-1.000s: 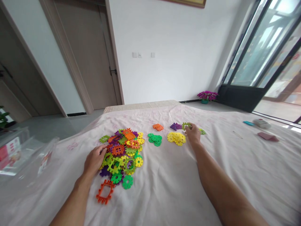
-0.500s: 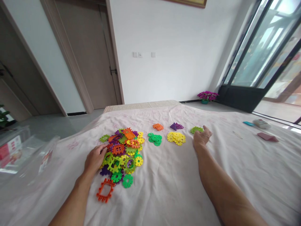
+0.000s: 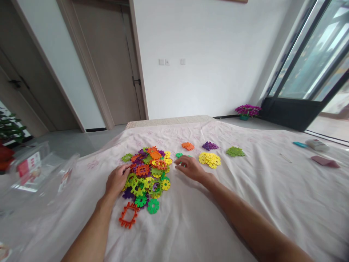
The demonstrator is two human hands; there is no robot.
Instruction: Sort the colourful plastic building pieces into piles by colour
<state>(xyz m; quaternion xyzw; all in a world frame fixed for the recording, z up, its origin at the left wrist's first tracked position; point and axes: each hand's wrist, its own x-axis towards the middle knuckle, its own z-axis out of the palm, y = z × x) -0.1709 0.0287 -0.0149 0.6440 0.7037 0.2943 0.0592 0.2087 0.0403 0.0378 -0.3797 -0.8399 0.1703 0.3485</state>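
Note:
A heap of mixed plastic building pieces (image 3: 147,174) in orange, green, yellow and purple lies left of centre on the cloth. My left hand (image 3: 117,179) rests against the heap's left side, fingers curled at its edge; whether they grip a piece is hidden. Over the green discs (image 3: 179,155), which it partly covers, hovers my right hand (image 3: 192,168) with thumb and fingers apart and nothing between them. Sorted beyond it are orange pieces (image 3: 188,146), purple pieces (image 3: 209,146), yellow discs (image 3: 209,159) and lime-green pieces (image 3: 236,151). An orange square frame (image 3: 129,215) lies before the heap.
Clear plastic packaging (image 3: 38,174) lies at the left. Toward the right edge are a blue item (image 3: 300,145), a whitish packet (image 3: 317,145) and a folded pink item (image 3: 325,161). A pale cloth (image 3: 174,233) covers the surface.
My right hand has left the lime-green pieces and moved left to the green discs near the heap. My left hand stays at the heap. The view has shifted slightly left.

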